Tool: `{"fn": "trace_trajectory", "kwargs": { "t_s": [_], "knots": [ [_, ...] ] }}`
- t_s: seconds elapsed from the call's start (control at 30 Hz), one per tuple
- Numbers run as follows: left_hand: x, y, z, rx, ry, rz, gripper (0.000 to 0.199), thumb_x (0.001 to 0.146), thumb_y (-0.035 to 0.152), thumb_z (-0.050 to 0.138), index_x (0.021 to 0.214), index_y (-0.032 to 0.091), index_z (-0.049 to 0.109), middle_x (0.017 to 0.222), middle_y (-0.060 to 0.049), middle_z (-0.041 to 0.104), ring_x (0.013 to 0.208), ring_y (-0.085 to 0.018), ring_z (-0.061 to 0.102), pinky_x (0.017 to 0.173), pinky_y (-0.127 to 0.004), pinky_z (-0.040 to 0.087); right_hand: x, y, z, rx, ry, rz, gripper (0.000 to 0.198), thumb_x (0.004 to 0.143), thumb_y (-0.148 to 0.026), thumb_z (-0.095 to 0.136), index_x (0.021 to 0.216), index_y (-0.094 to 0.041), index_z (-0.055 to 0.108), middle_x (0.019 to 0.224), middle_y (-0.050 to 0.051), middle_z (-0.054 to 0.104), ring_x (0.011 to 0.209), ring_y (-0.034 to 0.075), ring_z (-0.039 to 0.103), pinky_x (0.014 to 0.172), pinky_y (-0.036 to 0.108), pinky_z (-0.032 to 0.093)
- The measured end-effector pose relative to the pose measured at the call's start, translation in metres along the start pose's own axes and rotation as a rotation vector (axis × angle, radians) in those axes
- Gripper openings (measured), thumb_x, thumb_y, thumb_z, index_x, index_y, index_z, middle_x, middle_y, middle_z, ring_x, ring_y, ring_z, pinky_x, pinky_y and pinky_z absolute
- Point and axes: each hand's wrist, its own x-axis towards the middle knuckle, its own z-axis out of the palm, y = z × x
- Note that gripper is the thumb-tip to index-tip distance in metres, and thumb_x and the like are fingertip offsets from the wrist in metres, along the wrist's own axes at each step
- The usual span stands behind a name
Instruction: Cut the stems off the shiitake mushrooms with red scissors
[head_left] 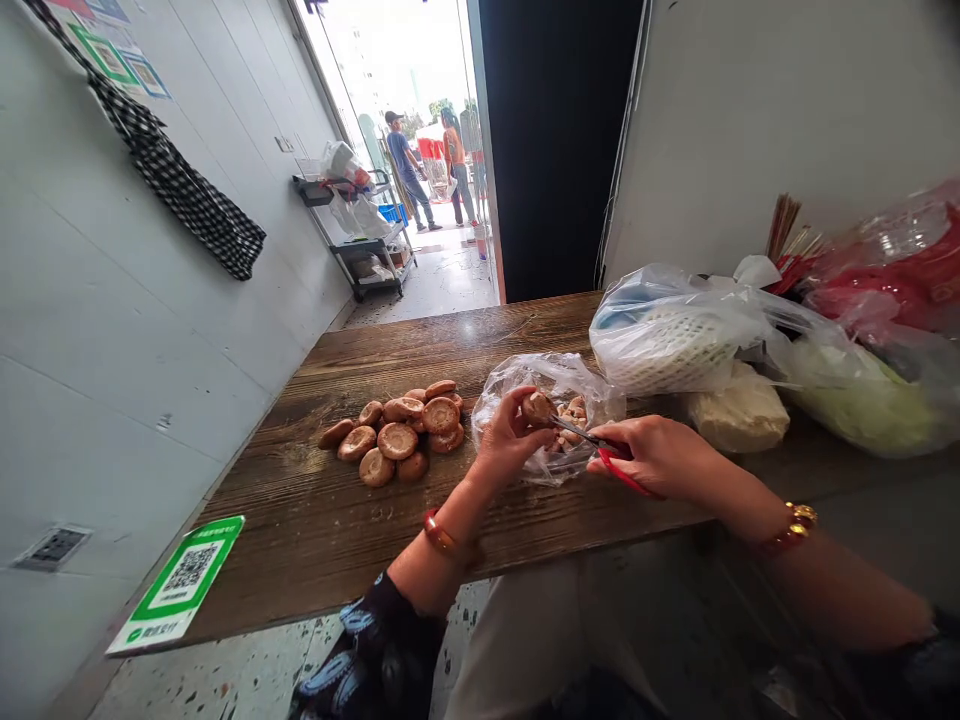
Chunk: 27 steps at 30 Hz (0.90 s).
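My left hand [511,436] pinches a brown mushroom [538,409] above an opened clear plastic bag [495,385]. Red-handled scissors [626,474] are gripped in my right hand [660,455], their blades pointing left and meeting the mushroom's underside. Whether the blades are closed on the stem I cannot tell. Inside the bag lie several small pale-brown pieces [576,412], which look like mushroom stems. To the left, a pile of brown mushroom caps [397,440] rests on the wooden table [300,540], many with the underside up.
Plastic bags, one holding a net-wrapped item [675,345] and one a pale green vegetable [862,385], crowd the table's right side by a wrapped beige block [739,410]. A green QR-code card [184,580] lies front left. Beyond stand a cart [367,245] and two people outdoors.
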Motion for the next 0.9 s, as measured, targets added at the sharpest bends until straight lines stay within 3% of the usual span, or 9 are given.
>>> {"fn": "trace_trajectory", "kwargs": {
  "t_s": [0.1, 0.23, 0.33, 0.43, 0.67, 0.9],
  "knots": [
    [0.000, -0.001, 0.002, 0.079, 0.012, -0.024, 0.065, 0.062, 0.014, 0.084, 0.119, 0.022, 0.055, 0.112, -0.003, 0.064, 0.081, -0.013, 0.068, 0.073, -0.026, 0.057, 0.002, 0.000, 0.002, 0.060, 0.005, -0.023, 0.037, 0.088, -0.056, 0.055, 0.090, -0.025, 0.074, 0.072, 0.002, 0.068, 0.064, 0.016, 0.058, 0.058, 0.026, 0.034],
    [-0.002, -0.002, 0.001, 0.125, 0.035, -0.067, 0.075, 0.062, 0.019, 0.086, 0.129, 0.026, 0.053, 0.113, -0.004, 0.064, 0.074, -0.012, 0.067, 0.057, -0.022, 0.054, 0.006, 0.005, 0.008, 0.209, -0.017, -0.063, 0.045, 0.087, -0.061, 0.053, 0.095, -0.023, 0.075, 0.067, 0.000, 0.064, 0.061, 0.015, 0.053, 0.058, 0.025, 0.036],
    [-0.003, 0.001, 0.000, 0.021, -0.018, -0.062, 0.078, 0.067, 0.028, 0.085, 0.137, 0.024, 0.050, 0.112, -0.006, 0.066, 0.086, -0.018, 0.070, 0.073, -0.030, 0.059, 0.008, 0.011, 0.010, 0.281, -0.028, -0.067, 0.049, 0.087, -0.063, 0.052, 0.098, -0.021, 0.076, 0.066, -0.001, 0.062, 0.061, 0.014, 0.051, 0.058, 0.025, 0.035],
    [-0.005, 0.006, 0.001, -0.077, -0.050, -0.070, 0.064, 0.079, 0.040, 0.077, 0.135, 0.022, 0.052, 0.123, -0.010, 0.063, 0.096, -0.023, 0.071, 0.088, -0.039, 0.059, 0.009, 0.015, 0.012, 0.298, -0.034, -0.048, 0.050, 0.086, -0.064, 0.053, 0.097, -0.020, 0.075, 0.064, -0.003, 0.058, 0.060, 0.013, 0.048, 0.058, 0.025, 0.034],
    [-0.004, 0.007, 0.001, -0.091, -0.022, -0.021, 0.060, 0.074, 0.033, 0.083, 0.128, 0.023, 0.056, 0.132, -0.009, 0.061, 0.106, -0.023, 0.067, 0.095, -0.040, 0.056, 0.010, 0.015, 0.008, 0.282, -0.050, -0.041, 0.047, 0.085, -0.062, 0.056, 0.097, -0.021, 0.075, 0.065, -0.002, 0.059, 0.060, 0.013, 0.048, 0.059, 0.026, 0.035],
    [-0.004, 0.010, 0.000, -0.153, -0.053, -0.065, 0.059, 0.075, 0.030, 0.082, 0.128, 0.022, 0.060, 0.131, -0.009, 0.062, 0.106, -0.024, 0.068, 0.096, -0.041, 0.055, 0.012, 0.025, -0.004, 0.364, -0.109, -0.094, 0.042, 0.083, -0.057, 0.062, 0.102, -0.022, 0.075, 0.069, -0.003, 0.058, 0.064, 0.013, 0.049, 0.062, 0.025, 0.036]
  ]
}}
